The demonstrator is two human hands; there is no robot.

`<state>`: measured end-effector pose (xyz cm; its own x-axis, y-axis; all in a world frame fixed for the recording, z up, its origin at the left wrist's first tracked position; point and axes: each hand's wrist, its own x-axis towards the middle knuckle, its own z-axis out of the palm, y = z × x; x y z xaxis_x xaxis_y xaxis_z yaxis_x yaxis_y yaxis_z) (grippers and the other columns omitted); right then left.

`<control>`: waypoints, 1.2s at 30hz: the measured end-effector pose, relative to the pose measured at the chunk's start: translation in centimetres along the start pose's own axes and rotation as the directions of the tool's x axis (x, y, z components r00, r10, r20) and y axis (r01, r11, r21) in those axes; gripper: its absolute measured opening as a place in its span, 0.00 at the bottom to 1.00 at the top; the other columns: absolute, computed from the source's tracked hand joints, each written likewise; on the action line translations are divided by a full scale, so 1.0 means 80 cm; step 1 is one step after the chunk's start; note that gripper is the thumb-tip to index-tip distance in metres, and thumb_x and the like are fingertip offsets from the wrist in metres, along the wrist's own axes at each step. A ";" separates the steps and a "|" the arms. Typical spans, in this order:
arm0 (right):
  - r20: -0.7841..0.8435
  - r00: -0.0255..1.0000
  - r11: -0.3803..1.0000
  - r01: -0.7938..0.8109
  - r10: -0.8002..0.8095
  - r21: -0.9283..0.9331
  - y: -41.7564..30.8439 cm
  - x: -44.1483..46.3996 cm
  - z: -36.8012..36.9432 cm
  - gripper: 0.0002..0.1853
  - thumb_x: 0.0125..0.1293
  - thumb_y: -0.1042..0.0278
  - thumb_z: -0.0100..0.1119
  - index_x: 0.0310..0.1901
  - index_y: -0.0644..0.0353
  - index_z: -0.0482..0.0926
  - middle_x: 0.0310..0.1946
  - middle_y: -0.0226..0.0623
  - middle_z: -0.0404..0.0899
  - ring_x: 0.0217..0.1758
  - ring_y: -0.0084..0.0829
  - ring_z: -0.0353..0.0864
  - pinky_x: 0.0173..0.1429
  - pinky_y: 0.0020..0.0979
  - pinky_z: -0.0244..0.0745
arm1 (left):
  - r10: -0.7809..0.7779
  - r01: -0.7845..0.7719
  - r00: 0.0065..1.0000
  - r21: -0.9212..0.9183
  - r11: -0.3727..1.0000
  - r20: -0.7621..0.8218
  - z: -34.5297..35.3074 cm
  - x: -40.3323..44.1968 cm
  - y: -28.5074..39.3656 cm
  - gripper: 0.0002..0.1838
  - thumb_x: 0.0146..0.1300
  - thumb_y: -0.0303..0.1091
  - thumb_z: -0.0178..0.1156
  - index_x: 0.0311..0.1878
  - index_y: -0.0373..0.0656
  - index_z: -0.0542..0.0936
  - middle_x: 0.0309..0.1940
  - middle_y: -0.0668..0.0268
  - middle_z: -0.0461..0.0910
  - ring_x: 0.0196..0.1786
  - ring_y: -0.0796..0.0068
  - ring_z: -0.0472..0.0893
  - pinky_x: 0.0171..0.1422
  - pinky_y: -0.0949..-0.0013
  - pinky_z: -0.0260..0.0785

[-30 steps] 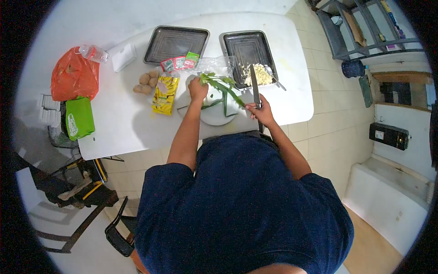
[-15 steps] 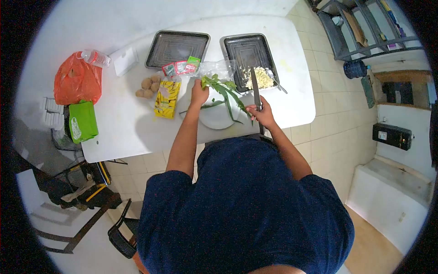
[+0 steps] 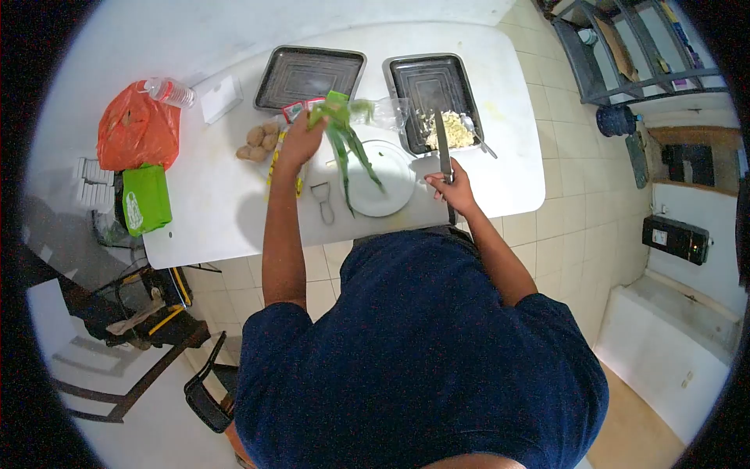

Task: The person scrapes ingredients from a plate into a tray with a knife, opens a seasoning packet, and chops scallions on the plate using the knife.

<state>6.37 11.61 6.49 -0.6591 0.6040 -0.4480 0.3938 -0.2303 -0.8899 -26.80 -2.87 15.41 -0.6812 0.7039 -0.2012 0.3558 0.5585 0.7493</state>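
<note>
My left hand (image 3: 302, 141) is closed on a bunch of green leafy stalks (image 3: 344, 144), lifted and hanging partly over the left side of a white plate (image 3: 387, 184). My right hand (image 3: 453, 187) grips a knife (image 3: 443, 144), its blade pointing away from me, to the right of the plate. Beyond the blade, pale chopped food (image 3: 453, 130) lies at the near end of a dark tray (image 3: 426, 82). A peeler (image 3: 323, 205) rests left of the plate. Behind my left hand, a yellow packet (image 3: 299, 186) is mostly hidden.
Another dark tray (image 3: 308, 76) is at the back. Brown potatoes (image 3: 260, 141) lie left of my left hand. At the table's left are a red bag (image 3: 139, 129), a bottle (image 3: 170, 92), a white box (image 3: 220, 99) and a green bag (image 3: 146, 199). A chair (image 3: 209, 391) stands below.
My left hand has moved left with the green stalks, which have come off the plate's right side, uncovering the plate and peeler. My right hand still holds the knife in nearly the same place.
</note>
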 end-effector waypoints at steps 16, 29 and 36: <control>-0.063 0.998 1.000 -0.010 0.010 -0.009 0.017 -0.001 -0.007 0.36 0.61 0.73 0.69 0.68 0.66 0.60 0.34 0.38 0.86 0.20 0.21 0.77 0.21 0.23 0.71 | 0.084 -0.089 0.990 -0.037 0.995 -0.114 0.055 0.016 -0.128 0.29 0.74 0.52 0.49 0.67 0.40 0.67 0.58 0.43 0.76 0.61 0.42 0.75 0.64 0.53 0.67; -0.063 0.997 0.998 0.029 -0.033 -0.063 0.017 -0.002 -0.005 0.30 0.61 0.68 0.70 0.61 0.61 0.67 0.35 0.36 0.84 0.19 0.20 0.77 0.19 0.21 0.67 | 0.136 -0.079 0.943 0.192 0.978 -0.305 0.134 -0.010 -0.239 0.27 0.65 0.36 0.58 0.66 0.36 0.68 0.56 0.40 0.75 0.57 0.39 0.76 0.62 0.50 0.68; -0.052 0.997 0.997 0.059 -0.061 -0.041 0.012 0.001 0.001 0.29 0.62 0.68 0.70 0.61 0.61 0.67 0.35 0.35 0.84 0.19 0.20 0.78 0.20 0.21 0.67 | 0.051 -0.079 0.929 -0.063 0.995 -0.366 0.119 0.004 -0.202 0.19 0.68 0.38 0.57 0.52 0.30 0.79 0.39 0.46 0.81 0.47 0.47 0.81 0.54 0.54 0.70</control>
<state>6.65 11.42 5.59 -0.6481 0.6555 -0.3877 0.3801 -0.1627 -0.9105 -26.67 -7.46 -2.77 -0.8492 0.5217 0.0823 0.3678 0.4723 0.8011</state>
